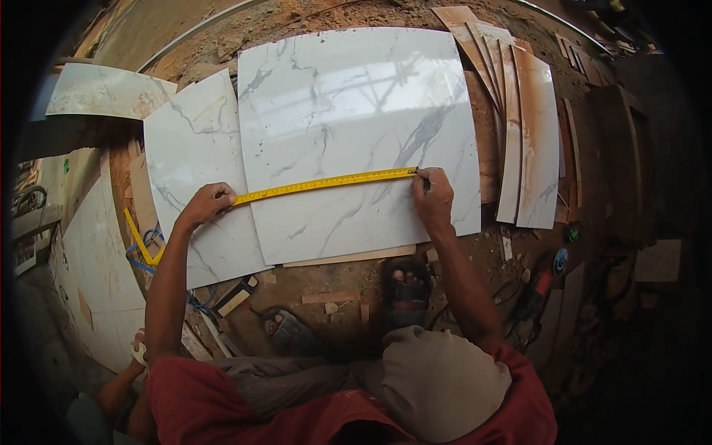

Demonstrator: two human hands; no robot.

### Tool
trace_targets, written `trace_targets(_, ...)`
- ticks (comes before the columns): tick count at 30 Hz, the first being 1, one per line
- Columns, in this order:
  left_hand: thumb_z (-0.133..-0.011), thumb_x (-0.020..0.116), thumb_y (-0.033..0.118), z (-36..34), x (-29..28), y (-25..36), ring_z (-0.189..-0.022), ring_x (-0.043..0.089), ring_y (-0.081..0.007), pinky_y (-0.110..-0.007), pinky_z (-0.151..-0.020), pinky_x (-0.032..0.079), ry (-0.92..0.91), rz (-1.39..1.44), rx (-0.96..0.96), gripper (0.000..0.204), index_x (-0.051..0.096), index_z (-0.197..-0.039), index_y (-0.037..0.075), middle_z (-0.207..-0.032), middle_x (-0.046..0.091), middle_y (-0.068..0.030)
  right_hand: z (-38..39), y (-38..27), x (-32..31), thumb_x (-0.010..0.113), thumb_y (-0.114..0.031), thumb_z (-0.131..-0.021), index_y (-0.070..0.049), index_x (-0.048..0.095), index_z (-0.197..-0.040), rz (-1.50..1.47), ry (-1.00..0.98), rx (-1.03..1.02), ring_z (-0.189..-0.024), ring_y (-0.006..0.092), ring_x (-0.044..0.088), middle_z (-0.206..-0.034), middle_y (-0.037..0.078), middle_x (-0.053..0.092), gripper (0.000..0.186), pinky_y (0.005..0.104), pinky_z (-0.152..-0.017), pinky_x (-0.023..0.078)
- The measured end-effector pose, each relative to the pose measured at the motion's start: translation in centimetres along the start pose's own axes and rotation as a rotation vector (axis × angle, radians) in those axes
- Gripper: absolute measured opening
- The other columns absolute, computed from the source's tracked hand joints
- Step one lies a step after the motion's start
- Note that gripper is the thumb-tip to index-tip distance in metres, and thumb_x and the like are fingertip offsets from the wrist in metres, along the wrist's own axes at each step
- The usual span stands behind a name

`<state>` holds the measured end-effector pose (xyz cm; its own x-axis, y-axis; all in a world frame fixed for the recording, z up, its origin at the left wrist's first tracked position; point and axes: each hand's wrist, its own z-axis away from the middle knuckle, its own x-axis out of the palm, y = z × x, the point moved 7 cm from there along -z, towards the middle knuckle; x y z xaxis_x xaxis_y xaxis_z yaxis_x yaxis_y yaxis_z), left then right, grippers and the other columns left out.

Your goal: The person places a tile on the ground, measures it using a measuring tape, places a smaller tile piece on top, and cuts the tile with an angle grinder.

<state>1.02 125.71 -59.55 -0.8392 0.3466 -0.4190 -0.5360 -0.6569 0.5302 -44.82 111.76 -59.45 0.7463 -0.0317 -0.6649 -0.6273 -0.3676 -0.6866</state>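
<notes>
Two hands (206, 206) (434, 199) curl closed; both hold yellow measuring tape (326, 182).

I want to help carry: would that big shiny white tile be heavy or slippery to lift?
The large marble-patterned tile is probably heavy, being so broad. Its glossy, light-reflecting face may feel slippery. It's likely stiff but breakable, looking thin and flat.

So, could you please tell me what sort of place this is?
Probably a building site, perhaps a tiling work area: large white slabs lie over bare dirt, narrower strips are piled to the right, and what looks like a grinder lies on the ground.
</notes>
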Motion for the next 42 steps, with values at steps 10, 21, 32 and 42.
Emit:
trace_targets(10, -0.090, 0.061, 0.026, -7.8, -13.1, 6.9, -0.066, 0.056, -0.0116, -0.028, -0.062, 0.046, 0.360, -0.184, 0.190, 0.026, 0.066, -0.095, 0.001, -0.075, 0.063, -0.0040, -19.7, -0.3, 8.4, 0.062, -0.007, -0.083, 0.002, 0.066, -0.092, -0.137, 0.056, 0.062, -0.072, 0.0286, 0.064, -0.084, 0.017, 0.065, 0.013, 0.0382, -0.068, 0.051)
trace_targets(21, -0.089, 0.059, 0.033, -15.1, -21.8, 10.9, -0.083, 0.066, -0.0307, -0.039, -0.076, 0.048, 0.704, -0.403, 0.120, 0.034, 0.068, -0.100, 0.002, -0.089, 0.069, -0.0176, -29.7, 0.4, 13.9, 0.060, -0.016, -0.083, -0.005, 0.069, -0.090, 0.005, 0.148, 0.155, -0.085, 0.0347, 0.066, -0.089, 0.015, 0.069, 0.016, 0.0436, -0.080, 0.050)
trace_targets(32, -0.090, 0.059, 0.031, -17.6, -23.1, 11.9, -0.080, 0.064, -0.0267, -0.038, -0.075, 0.048, 0.611, -0.415, 0.217, 0.032, 0.067, -0.101, 0.002, -0.087, 0.069, -0.0157, -31.2, 1.3, 13.8, 0.057, -0.025, -0.086, -0.015, 0.074, -0.107, 0.045, -0.079, 0.272, -0.096, 0.0329, 0.067, -0.100, 0.014, 0.072, 0.028, 0.0412, -0.088, 0.051)
trace_targets(42, -0.091, 0.059, 0.033, -17.8, -23.1, 12.1, -0.075, 0.058, -0.0186, -0.034, -0.072, 0.045, 0.585, -0.431, 0.345, 0.032, 0.067, -0.100, 0.004, -0.079, 0.064, -0.0076, -32.0, 1.3, 14.0, 0.065, -0.025, -0.084, -0.007, 0.074, -0.105, 0.098, -0.127, 0.230, -0.076, 0.0179, 0.066, -0.085, 0.010, 0.072, 0.029, 0.0300, -0.076, 0.050)
